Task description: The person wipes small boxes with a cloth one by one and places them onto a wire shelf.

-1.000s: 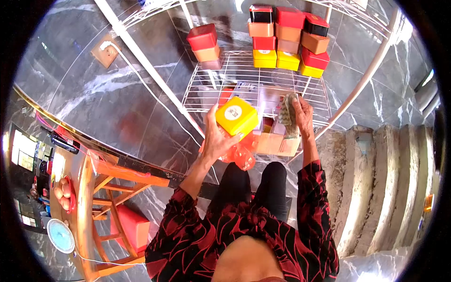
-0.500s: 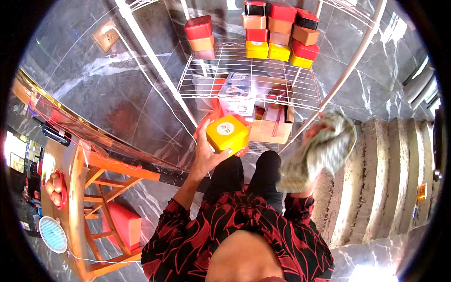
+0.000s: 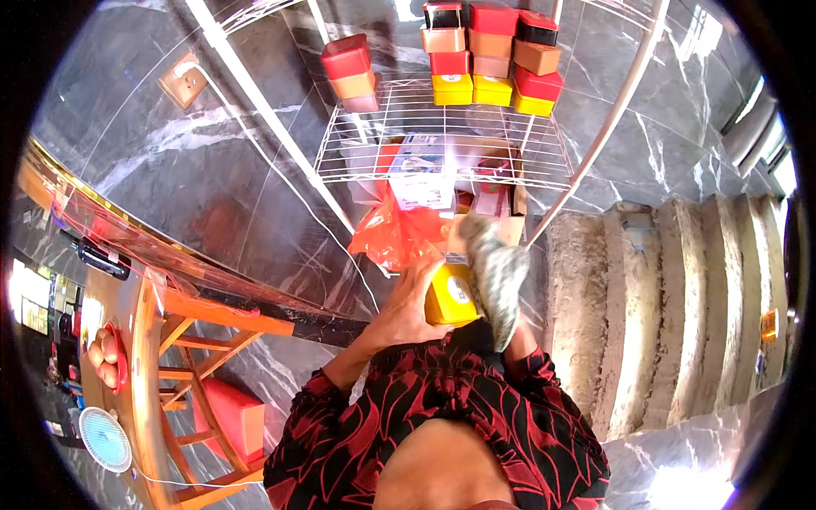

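A yellow box with a white round label is held by my left hand, close to my lap. A grey-green patterned cloth, blurred by motion, hangs from my right hand just right of the box. The cloth hides most of that hand's fingers. Beyond them stands a white wire shelf. On it are stacks of red, orange and yellow boxes at the back and a shorter stack at the left.
Under the shelf are a red plastic bag and an open cardboard box. Concrete steps rise at the right. At the left are a wooden chair, a red box and a table with round items in a red dish.
The yellow box has come down nearer my lap and turned, its label now facing right. The cloth has swung from the shelf out to the right, then back beside the box.
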Available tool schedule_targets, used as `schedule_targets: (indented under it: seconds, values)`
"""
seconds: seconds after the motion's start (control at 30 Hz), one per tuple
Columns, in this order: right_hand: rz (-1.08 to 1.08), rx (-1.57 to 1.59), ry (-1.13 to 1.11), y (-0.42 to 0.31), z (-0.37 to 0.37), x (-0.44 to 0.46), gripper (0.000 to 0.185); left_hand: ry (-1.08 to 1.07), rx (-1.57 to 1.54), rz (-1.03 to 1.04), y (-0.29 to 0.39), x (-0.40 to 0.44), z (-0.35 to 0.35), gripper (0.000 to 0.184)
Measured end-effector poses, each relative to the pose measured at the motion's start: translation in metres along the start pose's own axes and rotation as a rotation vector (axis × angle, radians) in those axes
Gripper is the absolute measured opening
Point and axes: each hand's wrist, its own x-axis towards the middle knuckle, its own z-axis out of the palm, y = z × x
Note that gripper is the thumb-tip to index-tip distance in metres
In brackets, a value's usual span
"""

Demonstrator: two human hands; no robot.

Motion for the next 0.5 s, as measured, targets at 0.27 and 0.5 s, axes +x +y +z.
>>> schedule_targets:
  seconds: [0.27,0.5]
  values:
    - [-0.256,0.980,-0.203,-0.014,0.010,-0.039,0.025,0.030,-0.192,-0.026,-0.012,-0.003,0.007,0.106]
    - [-0.084,1.452,-0.407,-0.010,0.024,-0.047,0.037,-0.014,-0.348,-0.004,-0.007,-0.003,0.003,0.105]
